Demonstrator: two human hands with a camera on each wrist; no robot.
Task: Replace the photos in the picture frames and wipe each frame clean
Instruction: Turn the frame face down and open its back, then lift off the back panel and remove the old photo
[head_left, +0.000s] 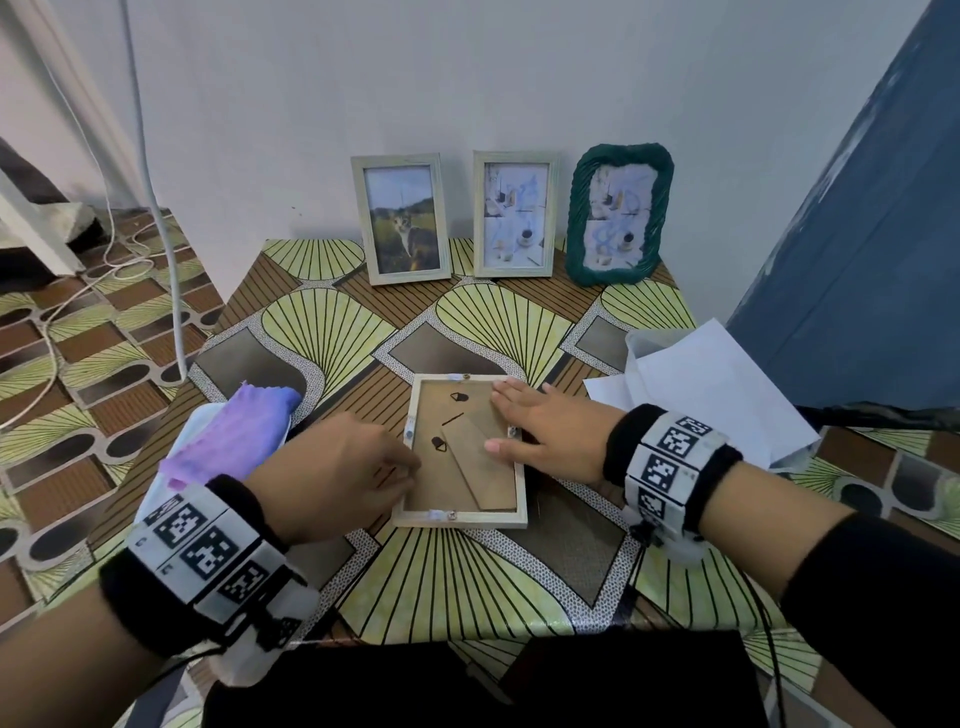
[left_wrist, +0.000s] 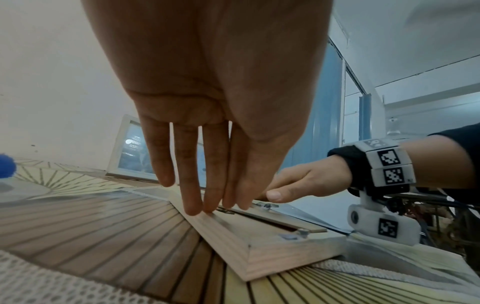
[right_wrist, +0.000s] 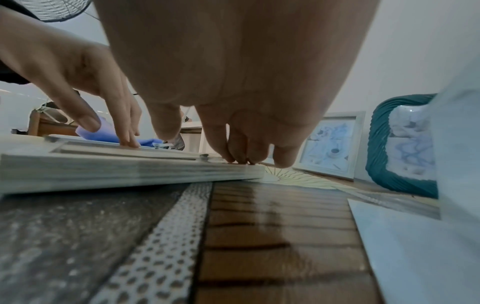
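Note:
A pale wooden picture frame (head_left: 467, 517) lies face down on the table, its brown backing board (head_left: 457, 480) with a folded stand facing up. My left hand (head_left: 387, 462) reaches its left rail; in the left wrist view the straight fingertips (left_wrist: 207, 209) touch that rail of the frame (left_wrist: 272, 253). My right hand (head_left: 519, 418) lies flat over the right rail, fingers (right_wrist: 241, 152) resting on the frame (right_wrist: 103, 168) by a small metal tab (right_wrist: 204, 156). Neither hand grips anything.
Three frames stand against the back wall: one with a cat photo (head_left: 402, 218), a pale one (head_left: 514, 213) and a green wavy one (head_left: 618, 213). A purple cloth (head_left: 234, 431) lies left of the frame, white sheets of paper (head_left: 701, 384) right. Cables hang at left.

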